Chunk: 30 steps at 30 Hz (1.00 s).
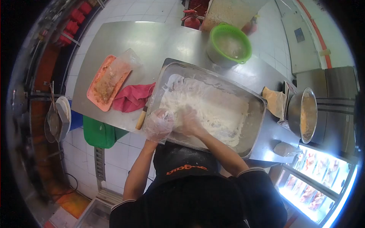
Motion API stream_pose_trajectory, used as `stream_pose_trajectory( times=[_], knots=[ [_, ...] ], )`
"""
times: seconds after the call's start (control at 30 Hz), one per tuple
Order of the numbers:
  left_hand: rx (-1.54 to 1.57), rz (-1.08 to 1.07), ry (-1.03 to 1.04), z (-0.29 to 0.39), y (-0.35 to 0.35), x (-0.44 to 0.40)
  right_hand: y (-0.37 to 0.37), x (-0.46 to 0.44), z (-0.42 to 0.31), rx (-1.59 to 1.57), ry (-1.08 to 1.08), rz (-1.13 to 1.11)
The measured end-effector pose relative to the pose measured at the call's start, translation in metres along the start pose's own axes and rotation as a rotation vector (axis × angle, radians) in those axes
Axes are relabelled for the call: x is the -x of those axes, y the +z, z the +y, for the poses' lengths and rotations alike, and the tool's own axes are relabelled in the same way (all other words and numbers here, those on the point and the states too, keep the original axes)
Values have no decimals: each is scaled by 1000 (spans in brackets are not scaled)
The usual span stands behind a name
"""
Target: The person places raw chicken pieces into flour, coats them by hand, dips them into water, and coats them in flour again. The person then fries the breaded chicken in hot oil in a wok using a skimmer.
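Note:
A deep metal tray (255, 114) of white flour (207, 102) lies in front of me on a steel table. My left hand (159, 123), in a clear plastic glove dusted with flour, is at the tray's near left corner. Its fingers look curled in, and what they hold, if anything, is hidden. Over the flour beside it is my right hand (190, 121), smeared by motion, so its fingers do not show clearly. A wooden handle (141, 117) sticks out next to my left hand at the tray's left edge.
Left of the tray lie a red cloth (134, 98) and an orange tray (104, 83) of food with a plastic bag. A green colander (231, 43) sits in a pot behind. To the right are a metal bowl (303, 116) and a lit display case (315, 182); a green bin (99, 133) stands below left.

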State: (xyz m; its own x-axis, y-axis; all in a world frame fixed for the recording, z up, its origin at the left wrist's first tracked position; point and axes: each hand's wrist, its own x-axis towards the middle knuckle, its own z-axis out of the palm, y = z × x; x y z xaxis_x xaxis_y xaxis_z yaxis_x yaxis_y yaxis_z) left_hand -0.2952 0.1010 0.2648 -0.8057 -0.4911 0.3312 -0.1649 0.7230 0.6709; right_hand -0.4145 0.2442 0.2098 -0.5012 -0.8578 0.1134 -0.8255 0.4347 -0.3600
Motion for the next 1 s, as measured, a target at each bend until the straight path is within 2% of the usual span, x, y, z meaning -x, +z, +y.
stream_pose_trajectory(
  times=[0.07, 0.1, 0.17, 0.2, 0.27, 0.33, 0.4, 0.43, 0.5, 0.53, 0.6, 0.63, 0.67, 0.73, 0.8, 0.83, 0.87, 0.93, 1.0],
  knots=[
    [-13, 71, 75, 0, 1, 0, -19, -9, -36, -242, 262, -365],
    [-8, 59, 86, -3, 3, 1, -3, -8, -33, -245, 277, -357],
    [-19, -9, -1, -7, 5, 3, 39, -7, -13, -402, 130, -449],
    [-18, -8, 6, -6, 6, 3, 27, -13, -7, -400, 132, -443],
    [-34, 30, 10, -5, 4, 2, -14, -24, 6, -841, 79, -651],
    [-19, 51, 22, -5, 5, 2, -23, -16, 23, -1030, 441, -532],
    [2, 58, 26, -8, 3, 5, -55, -9, 35, -1151, 624, -446],
    [-34, 45, 4, -7, 2, 5, -60, -3, 42, -1153, 633, -454],
    [-51, 21, -9, -4, 6, 6, -74, 4, 57, -1173, 474, -314],
    [-28, 6, -36, -5, 6, 6, -83, 5, 61, -1167, 485, -305],
    [-5, -9, -60, -5, 7, 4, -98, 4, 67, -801, 703, -303],
    [6, -2, -28, -4, 5, 4, -82, 8, 83, -801, 703, -300],
    [16, 5, 3, -4, 3, 4, -52, 16, 108, -577, 636, -247],
    [12, 24, -5, 2, 1, 1, -49, 19, 121, -353, 559, -193],
    [7, 42, -17, 1, 0, 1, -53, 25, 126, -216, 399, -213],
    [-1, 19, -2, -2, 1, 2, -55, 23, 126, -217, 397, -215],
    [-7, -3, 14, -5, 2, 3, -57, 20, 127, -298, 552, -294],
    [39, 4, -19, -2, 3, 5, -76, 10, 111, -374, 706, -375],
    [82, 13, -52, 0, 2, 5, -93, -1, 86, -74, 754, -438]
  ],
)
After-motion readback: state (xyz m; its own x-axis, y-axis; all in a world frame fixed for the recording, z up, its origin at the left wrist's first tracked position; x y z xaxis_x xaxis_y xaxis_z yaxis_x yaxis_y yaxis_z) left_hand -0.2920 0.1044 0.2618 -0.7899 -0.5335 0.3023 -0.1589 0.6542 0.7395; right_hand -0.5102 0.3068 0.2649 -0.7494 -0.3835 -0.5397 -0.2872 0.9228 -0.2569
